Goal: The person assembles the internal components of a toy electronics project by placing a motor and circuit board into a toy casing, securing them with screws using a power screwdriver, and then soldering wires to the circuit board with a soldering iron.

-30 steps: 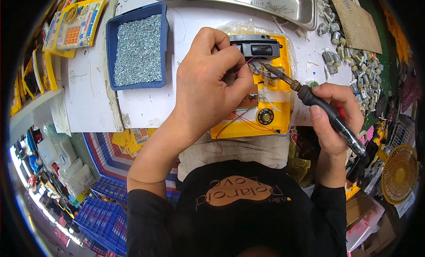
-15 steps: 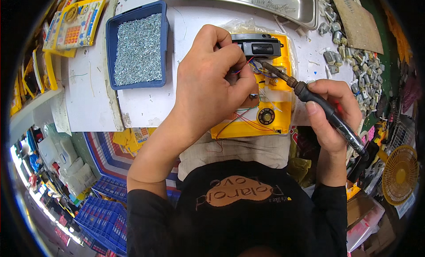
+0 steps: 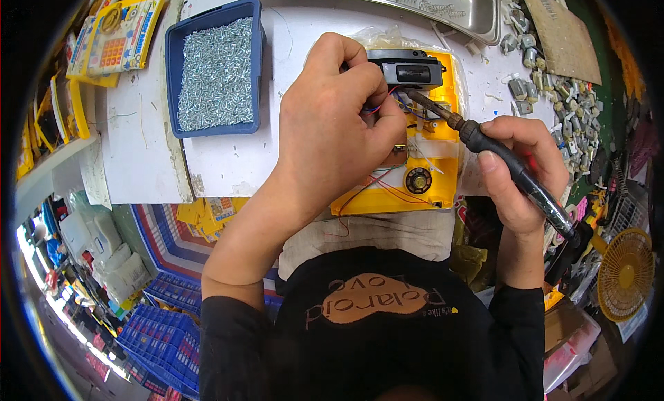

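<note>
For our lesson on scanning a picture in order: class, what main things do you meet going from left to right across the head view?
Yellow-edged panel → blue bin → left hand → round speaker → right hand → yellow fan.

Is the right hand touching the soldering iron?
Touching. In the head view, the right hand grips the soldering iron, its dark handle between thumb and fingers.

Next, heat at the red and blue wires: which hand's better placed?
Right, I'd say: the right hand holds the soldering iron, its tip close by the red and blue wires; the left hand seems busy pinching them.
</note>
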### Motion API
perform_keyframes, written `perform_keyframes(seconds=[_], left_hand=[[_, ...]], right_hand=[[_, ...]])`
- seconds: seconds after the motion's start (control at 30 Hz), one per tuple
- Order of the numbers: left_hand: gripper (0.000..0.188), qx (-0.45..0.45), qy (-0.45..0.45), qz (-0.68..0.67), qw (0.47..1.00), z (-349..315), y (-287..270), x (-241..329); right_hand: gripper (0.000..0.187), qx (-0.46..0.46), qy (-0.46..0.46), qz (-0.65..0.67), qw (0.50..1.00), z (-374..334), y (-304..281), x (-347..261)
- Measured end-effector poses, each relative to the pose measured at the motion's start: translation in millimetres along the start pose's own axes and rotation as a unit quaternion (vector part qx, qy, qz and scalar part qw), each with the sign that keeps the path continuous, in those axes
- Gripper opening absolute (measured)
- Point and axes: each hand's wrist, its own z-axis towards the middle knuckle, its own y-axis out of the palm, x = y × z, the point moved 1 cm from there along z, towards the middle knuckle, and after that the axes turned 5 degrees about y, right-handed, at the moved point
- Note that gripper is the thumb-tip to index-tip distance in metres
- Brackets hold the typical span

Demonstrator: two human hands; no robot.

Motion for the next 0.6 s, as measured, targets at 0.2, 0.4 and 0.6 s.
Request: perform_keyframes(seconds=[0.2, 0.4, 0.6], left_hand=[[0.01, -0.001, 0.027, 0.013, 1.0, -0.6, 1.5, -0.7], [0.011, 0.016, 0.024, 0.033, 0.999, -1.8, 4.9, 1.7], [0.011, 0.034, 0.038, 0.038, 0.998, -2.7, 8.0, -0.3]], right_hand=[[0.026, -0.001, 0.012, 0.008, 1.0, 1.4, -0.5, -2.5], [0.026, 0.027, 0.1, 0.091, 0.99, 4.2, 5.0, -7.2], [0.026, 0.028, 0.119, 0.118, 0.985, -3.0, 1.9, -7.8]])
